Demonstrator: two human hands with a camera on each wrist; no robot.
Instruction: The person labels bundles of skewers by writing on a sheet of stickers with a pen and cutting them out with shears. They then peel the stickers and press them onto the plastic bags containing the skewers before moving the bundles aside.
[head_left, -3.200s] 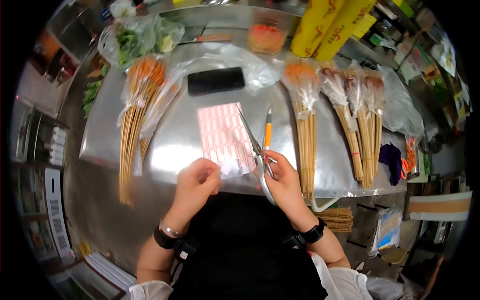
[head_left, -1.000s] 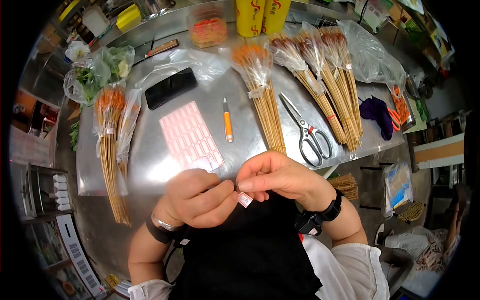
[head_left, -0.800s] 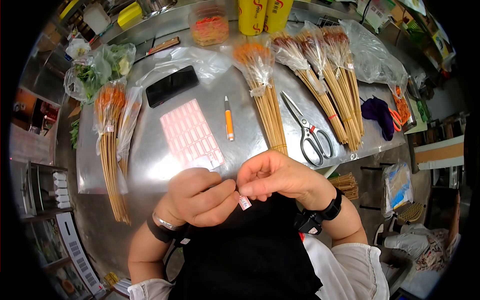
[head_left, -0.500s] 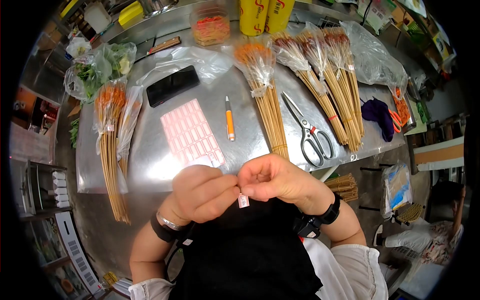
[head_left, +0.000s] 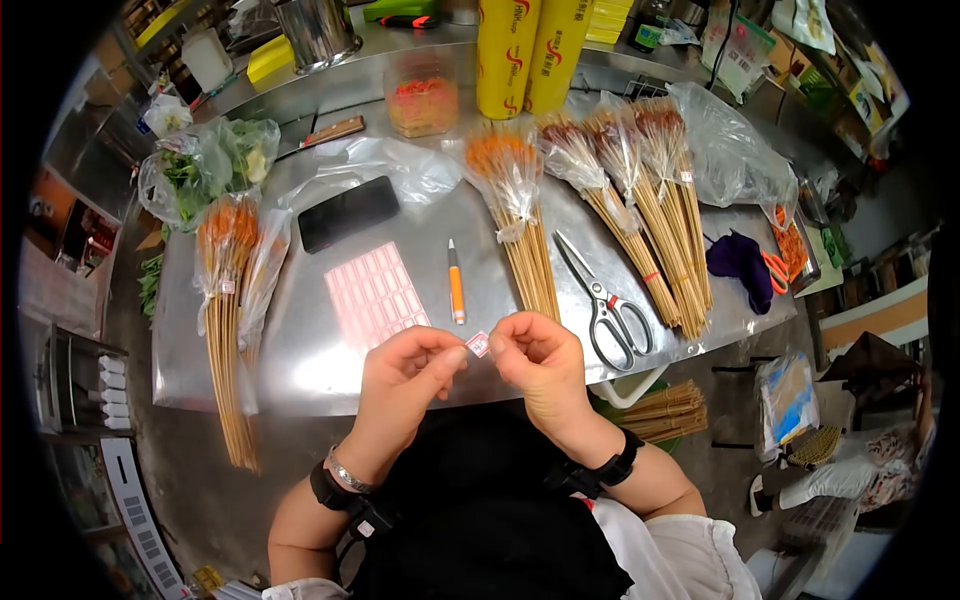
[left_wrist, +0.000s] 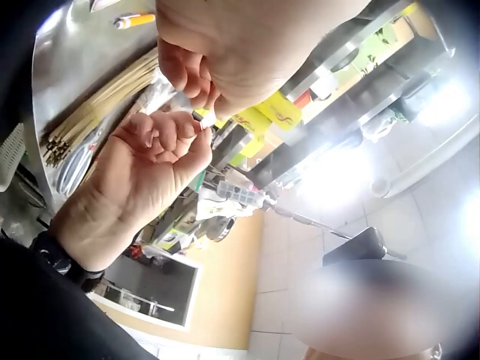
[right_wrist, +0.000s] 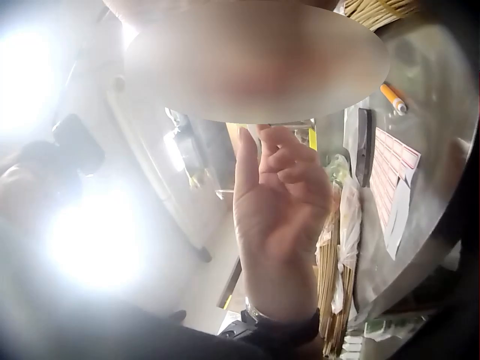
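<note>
A small red-bordered paper label [head_left: 478,344] with writing on it is up between the two hands, over the table's front edge. The left hand [head_left: 405,385] pinches its left corner between thumb and forefinger. On the other side, the thumb and curled fingers of the right hand [head_left: 548,375] pinch the right edge. In the left wrist view the label [left_wrist: 208,118] shows white where both hands' fingertips meet. Just beyond the hands lie a sheet of pink-bordered labels [head_left: 375,290] and an orange pen [head_left: 456,290]. A blur covers much of the right wrist view.
Scissors [head_left: 607,315] lie right of the hands. Several bagged skewer bundles stand along the right, one orange-topped [head_left: 530,260]; another bundle [head_left: 228,330] is at left. Behind are a phone [head_left: 348,214], bagged greens [head_left: 210,170], a plastic tub [head_left: 422,100] and yellow rolls [head_left: 508,60].
The scissors have left the right hand and lie on the table. The hands came together around the label, then moved slightly apart and up, with the label now between their fingertips.
</note>
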